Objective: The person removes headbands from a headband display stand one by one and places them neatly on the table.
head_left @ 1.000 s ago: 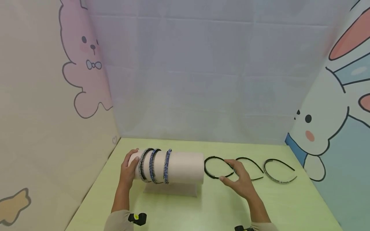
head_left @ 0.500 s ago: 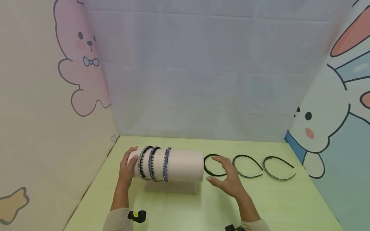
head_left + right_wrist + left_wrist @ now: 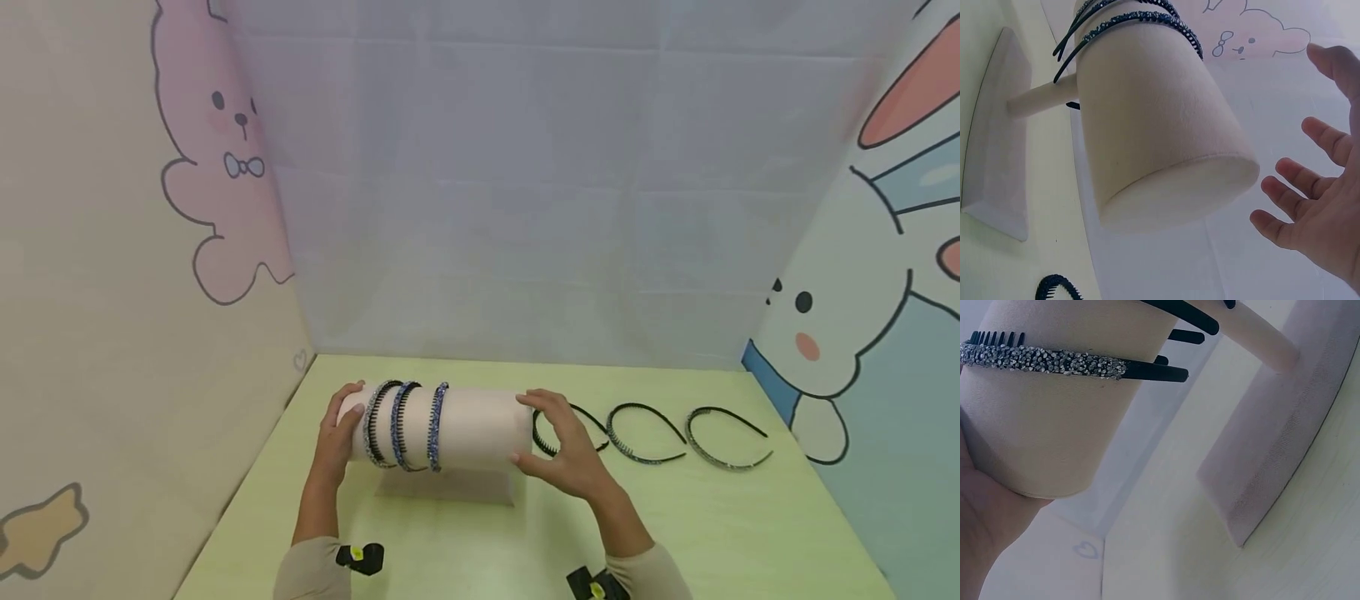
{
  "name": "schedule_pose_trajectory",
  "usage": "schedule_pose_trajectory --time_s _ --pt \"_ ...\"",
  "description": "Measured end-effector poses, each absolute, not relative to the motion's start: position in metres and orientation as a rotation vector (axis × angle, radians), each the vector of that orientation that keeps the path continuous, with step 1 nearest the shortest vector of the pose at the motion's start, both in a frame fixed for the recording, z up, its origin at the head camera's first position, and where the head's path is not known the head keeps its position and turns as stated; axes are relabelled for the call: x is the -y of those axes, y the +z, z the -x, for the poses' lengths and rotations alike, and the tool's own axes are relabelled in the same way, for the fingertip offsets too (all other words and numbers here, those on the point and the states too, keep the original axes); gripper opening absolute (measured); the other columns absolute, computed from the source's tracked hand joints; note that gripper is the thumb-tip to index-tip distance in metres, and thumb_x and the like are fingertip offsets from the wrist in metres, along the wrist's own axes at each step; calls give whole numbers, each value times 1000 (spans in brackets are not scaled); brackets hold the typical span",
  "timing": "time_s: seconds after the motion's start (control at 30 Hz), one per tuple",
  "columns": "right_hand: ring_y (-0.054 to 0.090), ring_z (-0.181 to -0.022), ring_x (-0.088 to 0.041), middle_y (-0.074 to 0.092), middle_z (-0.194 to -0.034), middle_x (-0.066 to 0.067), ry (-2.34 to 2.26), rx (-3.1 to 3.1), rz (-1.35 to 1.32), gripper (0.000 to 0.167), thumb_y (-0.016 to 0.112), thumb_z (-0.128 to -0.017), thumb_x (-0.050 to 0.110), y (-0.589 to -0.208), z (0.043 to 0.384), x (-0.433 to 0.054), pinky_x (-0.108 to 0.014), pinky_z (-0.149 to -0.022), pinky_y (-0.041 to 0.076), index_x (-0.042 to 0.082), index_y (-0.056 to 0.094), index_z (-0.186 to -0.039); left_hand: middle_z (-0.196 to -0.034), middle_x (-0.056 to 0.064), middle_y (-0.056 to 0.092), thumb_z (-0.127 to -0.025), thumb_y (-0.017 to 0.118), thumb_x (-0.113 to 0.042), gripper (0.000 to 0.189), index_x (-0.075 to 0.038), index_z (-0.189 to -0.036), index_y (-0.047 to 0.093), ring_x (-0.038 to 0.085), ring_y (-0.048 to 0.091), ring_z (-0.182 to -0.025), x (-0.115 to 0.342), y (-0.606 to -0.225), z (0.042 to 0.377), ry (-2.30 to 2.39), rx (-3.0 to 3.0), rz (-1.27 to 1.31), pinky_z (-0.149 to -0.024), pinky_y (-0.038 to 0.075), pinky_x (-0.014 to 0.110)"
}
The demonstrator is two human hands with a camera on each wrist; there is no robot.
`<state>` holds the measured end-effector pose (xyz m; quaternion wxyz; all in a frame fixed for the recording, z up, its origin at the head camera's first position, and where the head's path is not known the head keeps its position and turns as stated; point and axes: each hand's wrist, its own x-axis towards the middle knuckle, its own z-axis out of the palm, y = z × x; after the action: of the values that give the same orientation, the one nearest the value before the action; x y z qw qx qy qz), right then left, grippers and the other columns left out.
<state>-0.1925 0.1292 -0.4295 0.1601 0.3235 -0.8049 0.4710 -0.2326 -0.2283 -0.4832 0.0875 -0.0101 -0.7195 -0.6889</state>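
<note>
A pale, padded cylindrical headband stand (image 3: 483, 429) lies sideways on its post and flat base (image 3: 446, 489). Three glittery toothed headbands sit around its left half: a silver one (image 3: 369, 429), a blue one (image 3: 397, 425) and another blue one (image 3: 434, 429). My left hand (image 3: 333, 437) grips the cylinder's left end, thumb at the front and fingers over the top. My right hand (image 3: 566, 454) is at the right end with thumb and fingers spread. In the right wrist view, the fingers of that hand (image 3: 1316, 200) are apart from the cylinder's end face (image 3: 1185, 190), holding nothing.
Three more headbands lie on the pale green table (image 3: 750, 525) to the right: a black one (image 3: 591, 417) partly behind my right hand, a glittery one (image 3: 645, 459) and a silvery one (image 3: 712, 464). A plain wall sheet (image 3: 480, 208) stands behind, with cartoon-printed sides.
My right hand has moved left from above the loose headbands to the cylinder's right end. My left hand has kept its grip, and the headbands have stayed in place.
</note>
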Motion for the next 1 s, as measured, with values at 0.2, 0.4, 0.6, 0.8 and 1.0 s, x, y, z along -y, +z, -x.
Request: schedule_pose_trajectory --time_s 0.2,0.4,0.6,0.8,1.0 --pt "39 -121 -34 40 -134 -14 1407 2276 -972 62 74 -76 21 -427 192 -114 -56 -82 41 5 48 -131 -140 5 37 -98 44 -8 34 -6 -131 41 20 45 -106 226 -481 231 -2071 2068 9 -79 40 29" --pt "38 -122 -31 41 -134 -12 1343 2280 -942 65 76 -73 24 -421 199 -97 -54 -81 43 12 49 -131 -139 9 39 -97 44 -6 32 -2 -129 42 18 45 -106 222 -470 224 -2064 2042 26 -80 39 28" --pt "38 -123 -26 42 -133 -12 1281 2326 -963 67 77 -72 30 -412 211 -87 -52 -88 38 13 49 -131 -139 7 39 -97 45 -8 30 -1 -126 41 17 45 -106 219 -469 222 -2070 2024 24 -80 40 26" --pt "34 -127 -21 39 -138 -7 1156 2514 -1034 72 73 -75 43 -405 221 -80 -50 -94 34 15 46 -135 -138 6 40 -97 45 -7 29 0 -125 41 17 45 -109 221 -476 225 -2079 2012 17 -81 39 27" --pt "33 -127 -21 39 -138 -6 1015 2596 -1114 76 70 -75 49 -399 231 -71 -48 -94 34 17 43 -138 -138 3 41 -98 46 -10 29 -3 -125 43 19 43 -112 224 -489 234 -2086 1985 27 -83 39 27"
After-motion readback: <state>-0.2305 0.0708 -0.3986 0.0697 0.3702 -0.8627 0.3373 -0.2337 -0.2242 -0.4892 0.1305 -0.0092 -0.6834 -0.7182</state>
